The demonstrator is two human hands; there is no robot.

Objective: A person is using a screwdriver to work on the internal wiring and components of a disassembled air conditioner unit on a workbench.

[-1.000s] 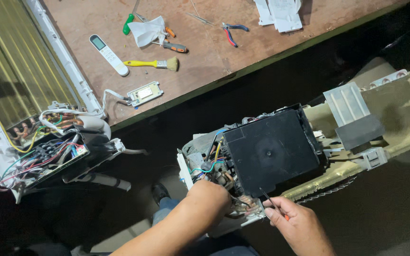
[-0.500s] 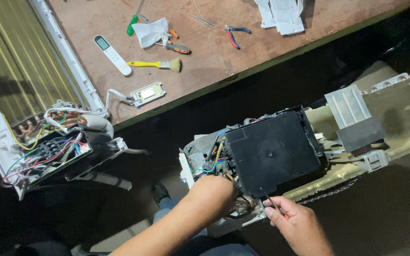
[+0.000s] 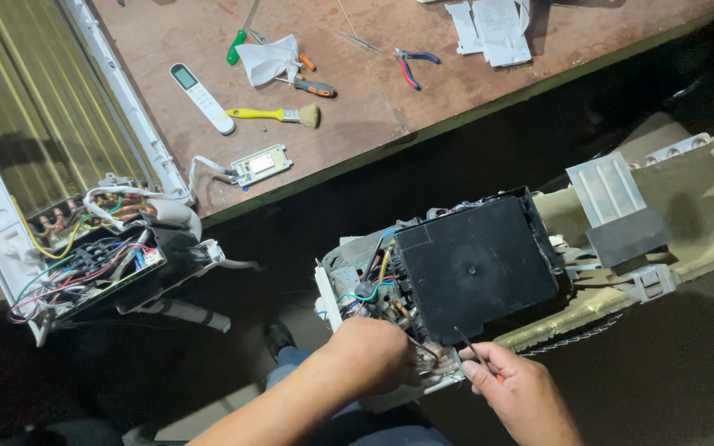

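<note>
A dismantled air-conditioner unit lies across my lap, with a black electrical box point(image 3: 477, 266) on its cream, dirty casing point(image 3: 696, 215). Coloured wires point(image 3: 371, 281) and copper pipes show at the box's left end. My left hand point(image 3: 371, 353) is closed around the pipes and wiring at the unit's near corner. Just right of it, my right hand point(image 3: 516, 388) pinches a thin dark screwdriver point(image 3: 471, 347), its tip pointing up at the box's lower edge.
A second opened unit point(image 3: 84, 256) with exposed wiring hangs off the brown table point(image 3: 390, 91) at the left. On the table lie a white remote point(image 3: 202, 97), a yellow brush point(image 3: 274, 115), pliers point(image 3: 411, 64), screwdrivers, a small circuit board point(image 3: 259, 164) and white papers point(image 3: 493, 29).
The hands have stayed at the unit's near corner. The view has shifted slightly; the right hand's screwdriver is still angled at the box's lower edge.
</note>
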